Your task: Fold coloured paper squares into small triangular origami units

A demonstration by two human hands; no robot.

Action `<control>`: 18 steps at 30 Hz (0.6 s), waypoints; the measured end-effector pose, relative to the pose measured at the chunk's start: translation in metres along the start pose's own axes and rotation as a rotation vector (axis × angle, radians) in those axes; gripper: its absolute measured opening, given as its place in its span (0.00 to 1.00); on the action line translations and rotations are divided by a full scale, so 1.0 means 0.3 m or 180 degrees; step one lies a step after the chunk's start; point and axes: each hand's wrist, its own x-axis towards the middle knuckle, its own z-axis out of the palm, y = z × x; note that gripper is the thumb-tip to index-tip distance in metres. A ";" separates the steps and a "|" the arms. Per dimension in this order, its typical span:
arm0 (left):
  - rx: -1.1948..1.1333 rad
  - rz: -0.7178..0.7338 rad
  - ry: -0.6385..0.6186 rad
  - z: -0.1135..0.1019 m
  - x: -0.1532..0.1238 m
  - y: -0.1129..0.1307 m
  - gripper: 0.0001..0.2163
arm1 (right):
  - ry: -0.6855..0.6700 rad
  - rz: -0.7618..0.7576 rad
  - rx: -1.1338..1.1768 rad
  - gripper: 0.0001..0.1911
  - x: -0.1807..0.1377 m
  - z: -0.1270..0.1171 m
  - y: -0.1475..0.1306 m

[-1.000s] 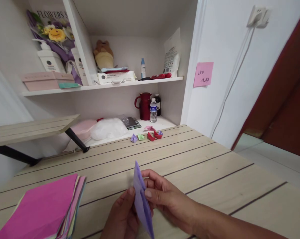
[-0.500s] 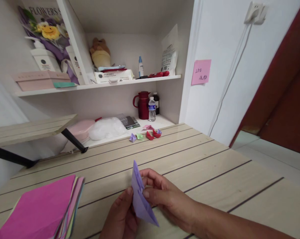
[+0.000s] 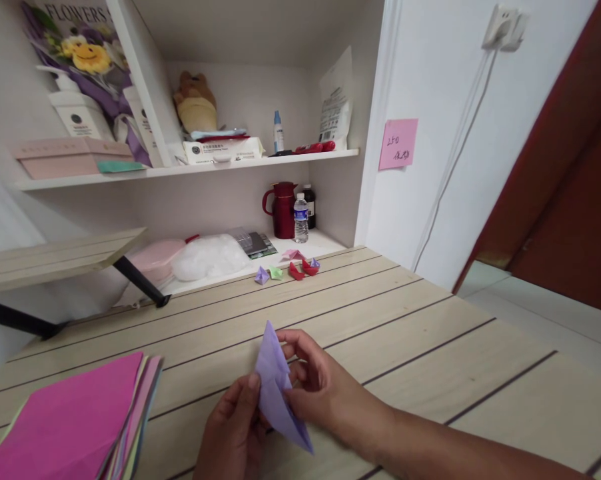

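A folded piece of lilac paper stands on edge between both hands above the wooden table. My left hand pinches its lower left side with the thumb on the paper. My right hand grips the right side, fingers curled round the fold. A stack of coloured paper sheets, pink on top, lies at the near left of the table.
Several small folded paper figures in purple, green, red and pink sit at the table's far edge. Behind them are a red jug, a water bottle and a white bag. A raised wooden board juts in at left.
The lilac paper has tilted and turned flatter between my fingers, its lower tip swinging right. The view has shifted slightly, so everything sits a little further left.
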 end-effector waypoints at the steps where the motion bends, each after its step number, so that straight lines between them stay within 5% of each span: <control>1: 0.0083 0.0023 0.0014 -0.005 0.003 0.002 0.16 | 0.0042 0.0006 -0.0037 0.31 0.002 0.000 -0.001; 8: 0.0999 0.0340 0.0026 -0.022 0.004 0.010 0.18 | 0.0018 0.0034 0.0080 0.11 0.009 -0.008 -0.006; 16: 0.1615 0.0550 -0.0183 0.014 -0.022 0.004 0.16 | 0.0252 0.0078 -0.0519 0.08 -0.002 0.000 -0.002; 18: 0.1831 0.0885 0.0051 0.013 -0.023 -0.003 0.18 | 0.0296 -0.0017 -0.0766 0.08 -0.005 -0.003 -0.005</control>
